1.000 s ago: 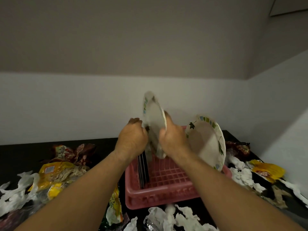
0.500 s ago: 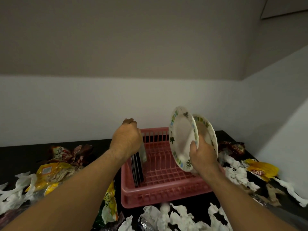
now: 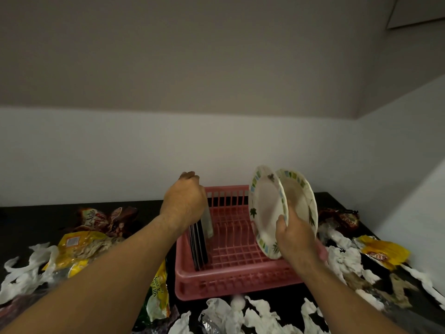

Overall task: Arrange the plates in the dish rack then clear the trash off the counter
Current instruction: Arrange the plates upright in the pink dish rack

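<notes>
Pinching the front plate (image 3: 266, 208), right of centre, in the right hand (image 3: 295, 239) and gripping a pale plate (image 3: 208, 222) at the rack's (image 3: 236, 283) left end with the left hand (image 3: 184, 203), ideally lowering each upright into its own slot.

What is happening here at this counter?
A person is loading plates into a pink dish rack. The left hand holds a pale plate upright beside dark plates at the rack's left end. The right hand grips a patterned plate over the right end. Crumpled paper and wrappers lie around it on the counter.
</notes>
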Available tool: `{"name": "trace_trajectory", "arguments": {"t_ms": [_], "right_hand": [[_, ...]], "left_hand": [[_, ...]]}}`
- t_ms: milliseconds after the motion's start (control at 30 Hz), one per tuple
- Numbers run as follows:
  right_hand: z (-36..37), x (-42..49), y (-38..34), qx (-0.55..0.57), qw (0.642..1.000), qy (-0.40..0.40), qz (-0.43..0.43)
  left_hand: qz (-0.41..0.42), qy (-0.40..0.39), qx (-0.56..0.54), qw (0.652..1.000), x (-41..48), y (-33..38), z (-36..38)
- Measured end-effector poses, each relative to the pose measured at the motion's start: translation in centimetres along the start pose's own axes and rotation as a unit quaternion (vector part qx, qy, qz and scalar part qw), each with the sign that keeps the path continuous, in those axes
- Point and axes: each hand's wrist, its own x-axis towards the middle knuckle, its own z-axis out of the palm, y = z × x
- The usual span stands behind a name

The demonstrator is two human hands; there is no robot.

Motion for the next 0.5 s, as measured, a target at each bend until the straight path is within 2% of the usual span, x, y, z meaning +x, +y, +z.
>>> {"name": "trace_trajectory", "arguments": {"t_ms": [100, 200, 400, 500], "right_hand": [[0.2, -0.2, 0.4, -0.004, 1.000, 0.008, 0.010], [-0.1, -0.3, 0.4, 0.023, 0.999, 0.014, 0.021], [-0.8, -0.6, 0.4, 0.026, 0.998, 0.026, 0.053], [-1.2, -0.4, -0.5, 0.064, 0.996, 0.053, 0.034]], "left_hand": [[0.000, 0.001, -0.031, 1.000, 0.1, -0.5, 0.2], [0.008, 0.037, -0.077, 0.996, 0.3, -0.8, 0.6], [0.000, 0.040, -0.173, 0.984, 0.3, -1.1, 0.9], [-0.012, 0.045, -0.221, 0.974, 0.5, -1.5, 1.0]]}}
